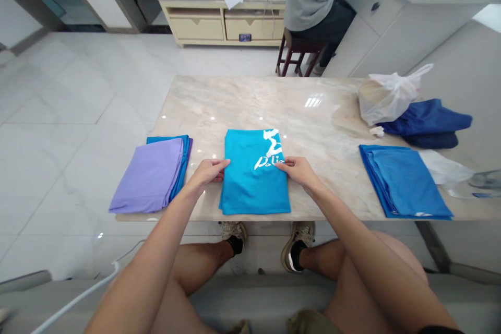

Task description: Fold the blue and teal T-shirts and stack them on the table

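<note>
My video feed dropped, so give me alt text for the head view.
Both hands pinch the side edges of a folded turquoise shirt on a marble table: left hand, right hand. A purple stack lies left, a blue stack right.

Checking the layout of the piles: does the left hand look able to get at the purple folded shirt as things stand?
Probably yes. The left hand rests on the turquoise shirt's left edge, and the purple folded shirt lies just to its left on the table, with nothing between them.
</note>
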### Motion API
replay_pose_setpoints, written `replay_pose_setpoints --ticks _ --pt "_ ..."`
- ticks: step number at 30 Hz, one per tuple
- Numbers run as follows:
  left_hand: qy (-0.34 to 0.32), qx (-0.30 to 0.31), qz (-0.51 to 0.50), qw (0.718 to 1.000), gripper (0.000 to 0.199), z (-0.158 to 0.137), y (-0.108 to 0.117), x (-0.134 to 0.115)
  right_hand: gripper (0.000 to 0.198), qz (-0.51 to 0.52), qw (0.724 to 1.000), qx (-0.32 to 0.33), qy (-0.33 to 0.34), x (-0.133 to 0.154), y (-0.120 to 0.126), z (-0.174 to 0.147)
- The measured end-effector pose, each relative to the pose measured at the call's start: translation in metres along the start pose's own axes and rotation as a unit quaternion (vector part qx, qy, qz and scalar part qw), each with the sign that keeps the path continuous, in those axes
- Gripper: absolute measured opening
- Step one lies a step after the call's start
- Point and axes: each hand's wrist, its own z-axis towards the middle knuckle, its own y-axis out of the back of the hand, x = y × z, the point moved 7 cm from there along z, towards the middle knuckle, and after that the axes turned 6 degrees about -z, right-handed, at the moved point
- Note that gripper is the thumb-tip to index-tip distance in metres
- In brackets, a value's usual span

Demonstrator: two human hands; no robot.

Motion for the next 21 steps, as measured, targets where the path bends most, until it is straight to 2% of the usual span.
replay_pose_setpoints --ticks 4,7,11,14,17,21 --pt "-0.017 -0.009 0.015 1.000 0.068 0.003 -0.012 -0.002 0.043 -0.045 0.998 -0.021 -0.030 -0.008 0.003 0.010" --pt "-0.036 -0.043 0.024 0.998 0.060 0.002 -0.013 -0.009 0.044 -0.046 0.998 -0.029 -0.014 -0.005 0.007 0.013" --pt "-0.088 -0.067 0.016 0.994 0.052 -0.007 -0.011 -0.030 0.048 -0.040 0.996 -0.054 0.060 0.014 0.025 0.004" --pt "-0.156 -0.073 0.007 0.985 0.055 -0.021 -0.011 -0.055 0.051 -0.030 0.985 -0.097 0.137 0.036 0.048 -0.009" --pt "-0.239 -0.094 0.006 0.967 0.059 -0.042 -0.015 -0.083 0.051 -0.019 0.967 -0.156 0.200 0.061 0.074 -0.023" --pt "-0.328 -0.146 -0.007 0.933 0.054 -0.074 -0.025 -0.113 0.047 -0.022 0.938 -0.234 0.253 0.086 0.103 -0.035"
